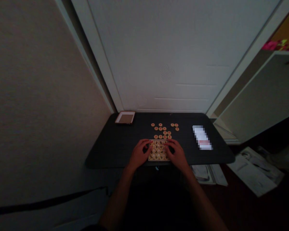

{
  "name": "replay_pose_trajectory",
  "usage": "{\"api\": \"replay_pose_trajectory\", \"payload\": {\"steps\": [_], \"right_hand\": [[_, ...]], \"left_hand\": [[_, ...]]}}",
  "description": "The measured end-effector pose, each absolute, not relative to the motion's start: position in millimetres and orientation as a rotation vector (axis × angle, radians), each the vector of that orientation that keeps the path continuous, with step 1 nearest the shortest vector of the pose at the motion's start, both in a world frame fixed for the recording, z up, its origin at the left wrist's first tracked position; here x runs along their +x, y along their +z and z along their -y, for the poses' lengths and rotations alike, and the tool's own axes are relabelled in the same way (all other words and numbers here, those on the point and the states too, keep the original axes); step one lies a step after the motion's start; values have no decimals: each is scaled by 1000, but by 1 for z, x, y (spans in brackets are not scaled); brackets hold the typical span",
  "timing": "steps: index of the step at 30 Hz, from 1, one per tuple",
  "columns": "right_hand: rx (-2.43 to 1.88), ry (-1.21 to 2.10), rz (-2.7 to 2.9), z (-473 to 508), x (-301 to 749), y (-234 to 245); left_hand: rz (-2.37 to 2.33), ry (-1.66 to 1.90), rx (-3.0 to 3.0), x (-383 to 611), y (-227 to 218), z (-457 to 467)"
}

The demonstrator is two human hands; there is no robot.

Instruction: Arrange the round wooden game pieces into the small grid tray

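A small wooden tray (pixel 159 158) packed with round wooden game pieces bearing dark marks lies at the near edge of a black table (pixel 110 147). My left hand (pixel 139 154) rests on the tray's left side, its fingers curled onto the pieces. On the tray's right side lies my right hand (pixel 177 154), fingers bent over the pieces. Whether either hand pinches a piece I cannot make out. Several loose round pieces with red marks (pixel 165 130) lie scattered on the table just beyond the tray.
A shallow wooden box lid (pixel 125 117) sits at the table's far left corner. A white blurred card or phone (pixel 202 138) lies at the right. Behind the table stands a white door (pixel 173 54). Papers (pixel 252 170) lie on the floor to the right.
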State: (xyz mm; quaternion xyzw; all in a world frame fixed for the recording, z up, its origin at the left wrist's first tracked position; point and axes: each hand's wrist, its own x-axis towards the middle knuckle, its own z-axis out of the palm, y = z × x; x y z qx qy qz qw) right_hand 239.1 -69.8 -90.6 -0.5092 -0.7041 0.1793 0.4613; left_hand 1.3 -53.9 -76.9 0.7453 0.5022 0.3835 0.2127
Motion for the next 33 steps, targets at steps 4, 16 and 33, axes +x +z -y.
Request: {"api": "replay_pose_trajectory", "payload": {"steps": [4, 16, 33], "right_hand": [[-1248, 463, 1717, 71, 239, -88], [-1282, 562, 1521, 51, 264, -85], [-1484, 174, 1809, -58, 321, -92]], "left_hand": [[-1391, 1059, 2045, 1, -76, 55], [-1409, 1104, 1977, -2, -79, 55], [-1393, 1120, 1978, -3, -79, 56]]}}
